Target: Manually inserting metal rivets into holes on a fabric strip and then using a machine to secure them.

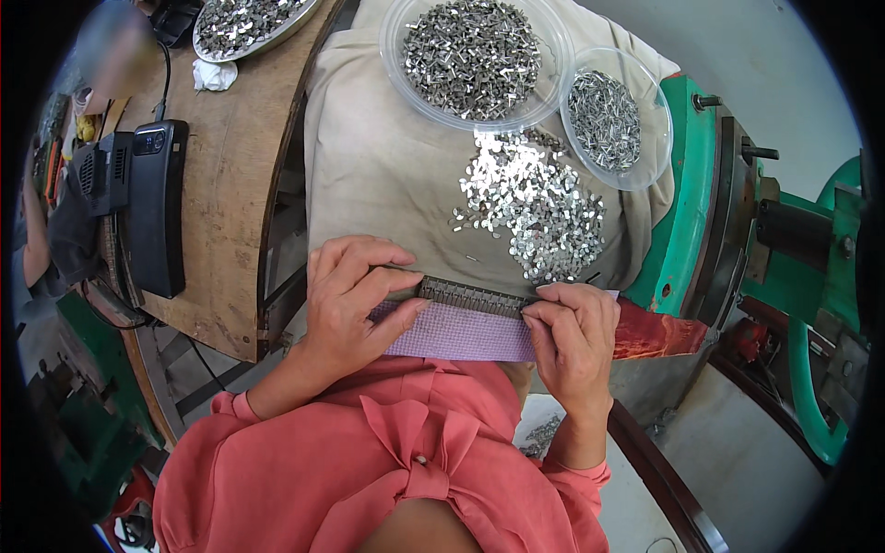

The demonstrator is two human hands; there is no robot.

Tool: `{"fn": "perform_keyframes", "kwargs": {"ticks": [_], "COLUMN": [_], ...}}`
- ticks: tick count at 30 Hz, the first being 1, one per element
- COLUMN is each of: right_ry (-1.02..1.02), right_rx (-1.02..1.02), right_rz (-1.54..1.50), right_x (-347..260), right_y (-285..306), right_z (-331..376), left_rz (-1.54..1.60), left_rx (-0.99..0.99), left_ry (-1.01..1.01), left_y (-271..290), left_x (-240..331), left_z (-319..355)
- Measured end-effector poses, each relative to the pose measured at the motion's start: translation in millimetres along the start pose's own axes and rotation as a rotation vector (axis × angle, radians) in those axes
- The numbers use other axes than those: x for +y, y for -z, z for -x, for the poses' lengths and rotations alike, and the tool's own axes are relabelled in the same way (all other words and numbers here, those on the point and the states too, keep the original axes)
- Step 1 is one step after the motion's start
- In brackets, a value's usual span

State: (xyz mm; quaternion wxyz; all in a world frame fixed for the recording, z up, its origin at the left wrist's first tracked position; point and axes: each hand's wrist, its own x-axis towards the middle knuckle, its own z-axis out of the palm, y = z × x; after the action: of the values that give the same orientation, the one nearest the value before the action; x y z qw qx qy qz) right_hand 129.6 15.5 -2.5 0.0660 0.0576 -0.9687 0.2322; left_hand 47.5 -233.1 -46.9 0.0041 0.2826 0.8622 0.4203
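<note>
A narrow dark metal strip (475,297) with a row of slots lies level between my two hands at the near edge of a cloth-covered surface. My left hand (355,293) grips its left end between thumb and fingers. The right end is pinched by my right hand (573,324), thumb below and fingers above. Under the strip is a lilac woven mat (461,334). Just beyond it, a loose heap of small shiny metal discs (535,207) spreads over the beige cloth (369,157). What the slots hold is too small to make out.
Behind the heap stand a large clear tub (470,60) of small metal pieces and a smaller clear tub (604,120) of thin ones. Green machinery (682,194) borders the right. On the left wooden table (221,184) are a black phone-like device (159,207) and a metal dish (249,28).
</note>
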Motion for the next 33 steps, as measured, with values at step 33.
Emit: {"fn": "perform_keyframes", "kwargs": {"ticks": [33], "right_ry": [-0.178], "right_rx": [0.374], "right_rz": [-0.027], "right_x": [1.0], "right_y": [12.2], "right_z": [48.1], "left_rz": [0.069], "left_rx": [-0.031], "left_ry": [-0.03], "left_y": [-2.9], "left_x": [0.4], "left_z": [5.0]}}
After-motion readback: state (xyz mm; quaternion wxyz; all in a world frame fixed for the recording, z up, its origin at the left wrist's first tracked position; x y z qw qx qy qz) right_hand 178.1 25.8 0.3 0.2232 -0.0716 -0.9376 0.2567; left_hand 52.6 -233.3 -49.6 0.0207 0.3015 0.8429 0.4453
